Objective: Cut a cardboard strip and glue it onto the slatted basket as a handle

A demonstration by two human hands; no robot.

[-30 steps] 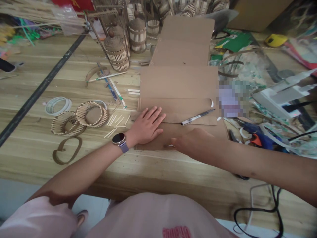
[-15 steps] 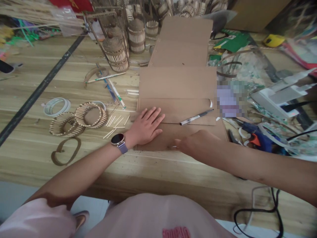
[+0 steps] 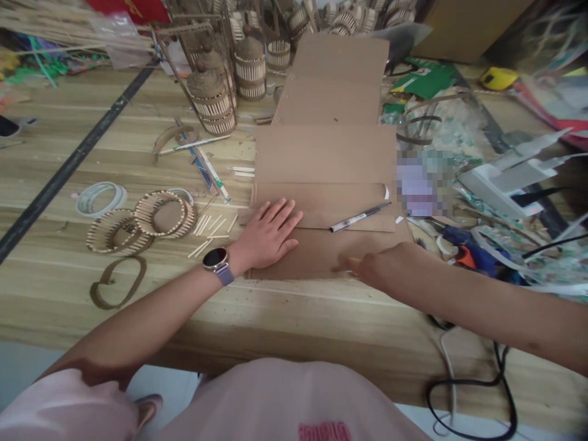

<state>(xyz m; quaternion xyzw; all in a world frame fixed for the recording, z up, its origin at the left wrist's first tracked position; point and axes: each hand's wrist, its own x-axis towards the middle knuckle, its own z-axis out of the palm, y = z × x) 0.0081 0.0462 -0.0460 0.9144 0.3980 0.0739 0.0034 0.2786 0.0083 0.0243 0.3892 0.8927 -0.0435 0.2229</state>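
Brown cardboard (image 3: 321, 153) lies folded in overlapping panels across the table. My left hand (image 3: 271, 236) rests flat on its near left part, palm down and fingers spread. Toward the near right edge, my right hand (image 3: 381, 266) is closed, its fingers curled under and low against the cardboard. Something small and whitish shows by those fingers, but what they hold is hidden. Between and beyond the hands, a pen (image 3: 360, 217) lies slanted on the cardboard, touched by neither hand.
Two round stick-walled frames (image 3: 164, 213), tape rolls (image 3: 101, 199) and loose short sticks (image 3: 211, 226) lie left. Stick-built lanterns (image 3: 209, 101) stand at the back. At right are a blue glue gun (image 3: 468, 242), a power strip (image 3: 509, 180) and black cable (image 3: 505, 386).
My right hand has slid to the right along the cardboard's near edge, still closed. My left hand stays flat in its place. The view has shifted slightly.
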